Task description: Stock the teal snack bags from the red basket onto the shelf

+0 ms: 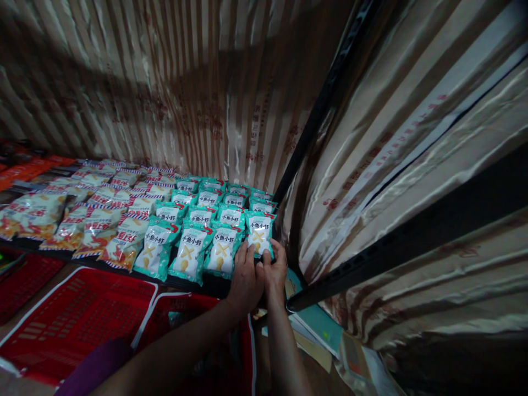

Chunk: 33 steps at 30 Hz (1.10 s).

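Note:
At the right front end of the shelf, both my hands are at the lower part of a teal and white snack bag [260, 228] with yellow shapes printed on it. My left hand [246, 278] grips its lower left edge, and the fingers of my right hand [276, 268] curl around its lower right corner. Rows of matching teal bags [190, 250] lean behind and to the left of it. Beyond those, further left, white and orange snack bags [97, 223] with striped edges stand in rows.
Below the shelf sit a red basket [88, 316] and a second red basket [181, 301] partly hidden by my left arm. A black metal post [309, 135] rises at the right. Striped curtain-like sheeting [198, 104] hangs behind, and flattened cardboard [319, 327] lies low at the right.

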Tool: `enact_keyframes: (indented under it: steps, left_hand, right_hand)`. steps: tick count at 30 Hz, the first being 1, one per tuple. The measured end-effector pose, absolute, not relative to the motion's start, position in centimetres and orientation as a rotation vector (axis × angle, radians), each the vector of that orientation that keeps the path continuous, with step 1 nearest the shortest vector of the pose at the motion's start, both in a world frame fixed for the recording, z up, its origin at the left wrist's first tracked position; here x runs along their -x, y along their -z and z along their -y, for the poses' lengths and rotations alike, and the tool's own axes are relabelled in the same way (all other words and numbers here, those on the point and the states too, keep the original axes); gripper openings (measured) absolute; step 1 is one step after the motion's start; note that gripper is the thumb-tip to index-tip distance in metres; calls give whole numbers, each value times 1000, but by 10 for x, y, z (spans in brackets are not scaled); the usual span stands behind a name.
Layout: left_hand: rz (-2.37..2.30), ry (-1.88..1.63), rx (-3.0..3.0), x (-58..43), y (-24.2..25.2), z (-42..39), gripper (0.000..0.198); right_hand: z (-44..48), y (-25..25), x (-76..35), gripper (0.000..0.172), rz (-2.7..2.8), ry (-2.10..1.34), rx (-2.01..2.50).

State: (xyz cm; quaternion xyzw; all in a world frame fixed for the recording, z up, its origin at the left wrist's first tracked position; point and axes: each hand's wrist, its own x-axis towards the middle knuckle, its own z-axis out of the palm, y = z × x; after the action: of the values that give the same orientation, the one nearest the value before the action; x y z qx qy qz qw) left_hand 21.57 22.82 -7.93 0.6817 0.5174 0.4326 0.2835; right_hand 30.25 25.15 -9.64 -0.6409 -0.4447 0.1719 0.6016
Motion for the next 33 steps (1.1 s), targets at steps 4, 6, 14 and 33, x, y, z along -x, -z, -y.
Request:
enact_keyframes:
  steps: [4, 6, 14, 33]
  left_hand:
    - [-1369, -1103, -1801, -216, 75, -228, 51]
    - [-1352, -1105, -1799, -216, 73, -228, 51]
    - [-1321, -1156, -1824, -217, 72, -227, 46]
    - [-1347, -1133, -1760, -222, 69, -236, 49]
  right_hand:
    - [-250, 97, -302, 41, 1053, -381, 1542]
    - [-250, 97, -302, 45, 1049, -393, 1594]
    - [-252, 103, -305, 56, 1129, -327, 1658]
    - [-251, 104, -305, 56, 1143, -354, 1667]
